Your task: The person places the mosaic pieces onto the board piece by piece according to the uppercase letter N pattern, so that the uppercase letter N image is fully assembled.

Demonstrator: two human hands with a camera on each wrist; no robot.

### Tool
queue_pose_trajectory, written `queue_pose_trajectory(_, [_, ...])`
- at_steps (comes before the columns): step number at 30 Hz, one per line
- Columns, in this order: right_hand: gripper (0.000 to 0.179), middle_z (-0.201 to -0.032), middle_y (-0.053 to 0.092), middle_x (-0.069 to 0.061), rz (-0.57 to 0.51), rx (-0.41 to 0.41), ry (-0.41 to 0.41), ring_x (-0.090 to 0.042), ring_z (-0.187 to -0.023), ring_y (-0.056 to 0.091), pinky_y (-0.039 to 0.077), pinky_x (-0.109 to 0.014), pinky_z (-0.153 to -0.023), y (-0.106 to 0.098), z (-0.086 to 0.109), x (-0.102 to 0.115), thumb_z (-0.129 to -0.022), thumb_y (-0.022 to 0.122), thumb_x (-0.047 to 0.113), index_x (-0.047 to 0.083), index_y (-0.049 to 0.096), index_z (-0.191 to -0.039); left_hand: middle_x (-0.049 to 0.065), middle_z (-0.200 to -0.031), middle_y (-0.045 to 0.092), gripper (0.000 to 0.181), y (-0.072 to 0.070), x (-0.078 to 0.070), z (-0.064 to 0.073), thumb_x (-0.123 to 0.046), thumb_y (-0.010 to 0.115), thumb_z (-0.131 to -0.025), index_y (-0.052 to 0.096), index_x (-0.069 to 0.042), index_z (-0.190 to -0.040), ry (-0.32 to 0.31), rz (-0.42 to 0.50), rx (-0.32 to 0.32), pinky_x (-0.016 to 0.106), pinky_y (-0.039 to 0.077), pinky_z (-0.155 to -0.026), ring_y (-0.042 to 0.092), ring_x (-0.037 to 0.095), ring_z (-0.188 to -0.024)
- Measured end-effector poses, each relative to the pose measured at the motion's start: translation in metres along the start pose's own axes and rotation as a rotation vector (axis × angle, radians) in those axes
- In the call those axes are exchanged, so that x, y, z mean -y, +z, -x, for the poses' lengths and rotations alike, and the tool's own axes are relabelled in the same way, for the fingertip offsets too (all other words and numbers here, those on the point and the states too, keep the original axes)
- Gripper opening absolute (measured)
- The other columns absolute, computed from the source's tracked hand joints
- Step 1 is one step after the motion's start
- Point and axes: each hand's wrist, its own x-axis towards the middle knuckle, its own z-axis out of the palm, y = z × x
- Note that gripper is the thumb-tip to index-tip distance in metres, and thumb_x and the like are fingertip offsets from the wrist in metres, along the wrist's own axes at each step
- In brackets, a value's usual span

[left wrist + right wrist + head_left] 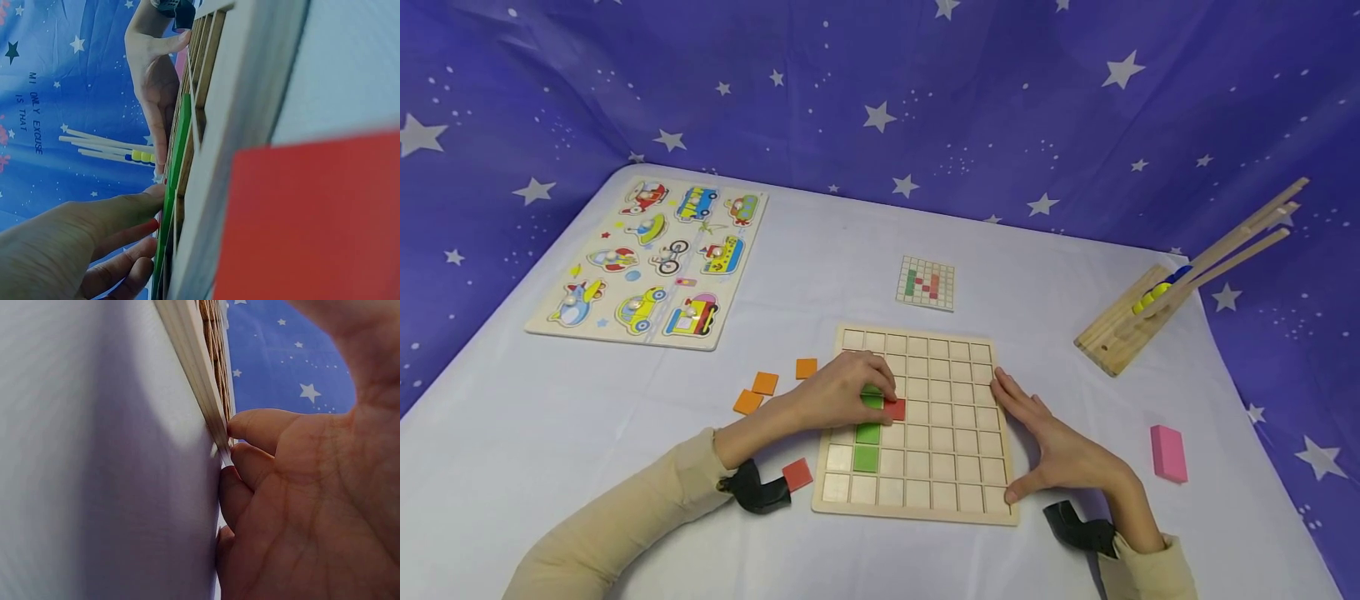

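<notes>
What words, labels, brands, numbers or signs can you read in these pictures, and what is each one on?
"MI ONLY EXCUSE": sideways on the blue starry backdrop, left wrist view; its first word is slightly blurred.
"IS THAT": same backdrop, beside that line.
Any fine print on the vehicle puzzle board or pattern card is too small to read.
The wooden grid board shows no lettering.
No brand or number is legible.

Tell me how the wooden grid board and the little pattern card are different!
The wooden grid board is large, while the pattern card is small. The board is ridged; the card is printed flat. The board lies nearer the head camera, the card farther off. Both show a grid with green and red on it.
</notes>
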Motion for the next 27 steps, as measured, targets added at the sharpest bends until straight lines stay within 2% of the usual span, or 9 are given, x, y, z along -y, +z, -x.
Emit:
queue_pose_trajectory(3, [0.135, -0.162, -0.006, -0.013, 0.0, 0.0, 0.0, -0.008, -0.148, -0.01, -0.01, -0.002, -0.106, 0.0, 0.0, 0.0, -0.054, 0.091, 0.042, 0.009, 0.008, -0.155, -0.005, -0.098, 0.068, 0.019, -0.001, 0.001, 0.001, -0.026, 0.083, -0.074, 0.077, -0.013, -0.088, -0.005, 0.015, -0.008, 0.037, 0.044, -0.097, 0.062, 0.012, -0.097])
queue_pose_trajectory(6, [0.135, -0.162, -0.006, -0.013, 0.0, 0.0, -0.003, -0.009, -0.149, -0.01, -0.01, -0.002, -0.105, 0.0, -0.001, 0.0, -0.054, 0.091, 0.041, 0.009, 0.008, -0.155, -0.005, -0.1, 0.068, 0.018, -0.004, 0.004, 0.002, -0.023, 0.083, -0.074, 0.077, -0.013, -0.088, -0.03, 0.071, -0.029, 0.033, 0.047, -0.092, 0.062, 0.013, -0.099])
queue_pose_trajectory(11, [0.134, -0.162, -0.006, -0.014, -0.002, 0.0, -0.013, -0.015, -0.15, -0.009, -0.01, -0.002, -0.105, -0.001, -0.002, 0.0, -0.055, 0.091, 0.041, 0.008, 0.008, -0.155, -0.005, -0.102, 0.071, 0.021, -0.019, 0.012, 0.009, -0.02, 0.081, -0.076, 0.076, -0.013, -0.095, -0.116, 0.201, -0.068, 0.032, 0.048, -0.09, 0.063, 0.013, -0.101])
queue_pose_trajectory(15, [0.133, -0.162, -0.006, -0.014, 0.0, 0.002, -0.015, -0.019, -0.15, -0.009, -0.009, -0.002, -0.106, 0.0, -0.003, 0.001, -0.055, 0.091, 0.041, 0.007, 0.009, -0.155, -0.002, -0.1, 0.073, 0.024, -0.039, 0.022, 0.023, -0.02, 0.08, -0.077, 0.075, -0.013, -0.099, -0.161, 0.258, -0.111, 0.039, 0.048, -0.087, 0.064, 0.014, -0.096])
queue_pose_trajectory(19, [0.133, -0.162, -0.007, -0.014, 0.006, 0.003, -0.016, -0.022, -0.15, -0.009, -0.01, -0.002, -0.106, 0.001, -0.003, 0.0, -0.056, 0.091, 0.042, 0.007, 0.008, -0.155, -0.005, -0.098, 0.073, 0.022, -0.055, 0.034, 0.045, -0.022, 0.081, -0.077, 0.075, -0.016, -0.097, -0.21, 0.234, -0.141, 0.037, 0.046, -0.084, 0.063, 0.013, -0.095])
queue_pose_trajectory(23, [0.132, -0.162, -0.007, -0.015, 0.006, 0.002, -0.021, -0.016, -0.15, -0.01, -0.01, -0.003, -0.106, 0.0, -0.001, -0.001, -0.057, 0.09, 0.042, 0.007, 0.008, -0.155, -0.008, -0.098, 0.072, 0.022, -0.059, 0.043, 0.064, -0.022, 0.083, -0.074, 0.076, -0.018, -0.094, -0.25, 0.262, -0.11, 0.029, 0.045, -0.084, 0.062, 0.01, -0.097])
queue_pose_trajectory(27, [0.132, -0.162, -0.006, -0.015, 0.004, -0.004, -0.015, -0.011, -0.149, -0.01, -0.01, -0.002, -0.106, 0.001, 0.001, 0.0, -0.057, 0.09, 0.041, 0.007, 0.008, -0.155, -0.008, -0.098, 0.071, 0.024, -0.059, 0.048, 0.076, -0.02, 0.085, -0.072, 0.076, -0.018, -0.094, -0.244, 0.28, -0.026, 0.025, 0.046, -0.086, 0.061, 0.009, -0.098])
